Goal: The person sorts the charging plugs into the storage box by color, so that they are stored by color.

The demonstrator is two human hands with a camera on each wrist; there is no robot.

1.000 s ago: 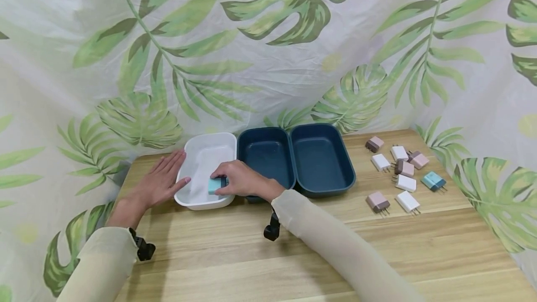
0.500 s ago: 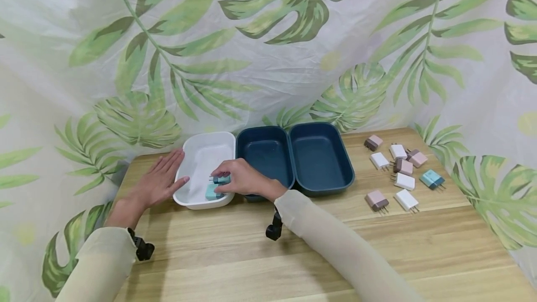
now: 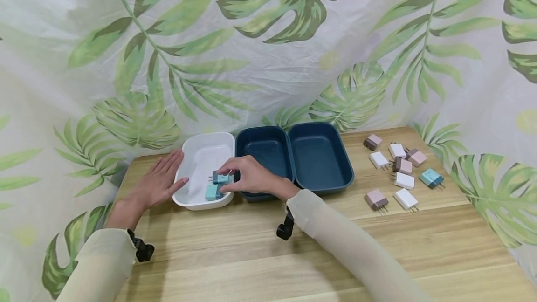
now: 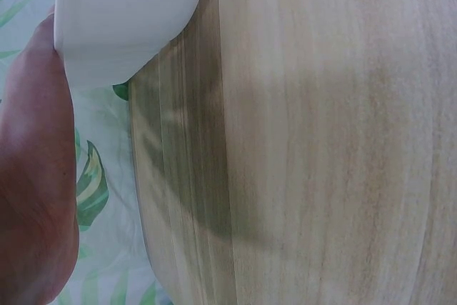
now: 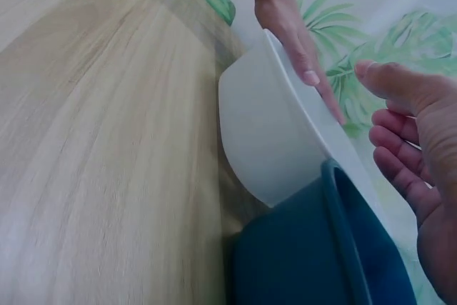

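Two teal plug-in chargers lie side by side in the white tray in the head view. One charger has its prongs pointing left; the other charger sits nearer the tray's front. My right hand hovers over the tray's right rim, thumb and fingers parted and loosely bent. Nothing shows between the fingertips of that hand in the right wrist view. Against the tray's left rim rests my left hand, its fingers extended. The chargers are outside both wrist views.
Two dark blue trays, a middle one and a right one, stand beside the white tray. Several white, pink-brown and teal chargers lie on the wooden table at right, including a teal charger. A leaf-patterned cloth hangs behind.
My right hand has let go of a teal charger, now beside the other in the white tray, and has drawn back slightly right with fingers spread. The left hand has stayed in place.
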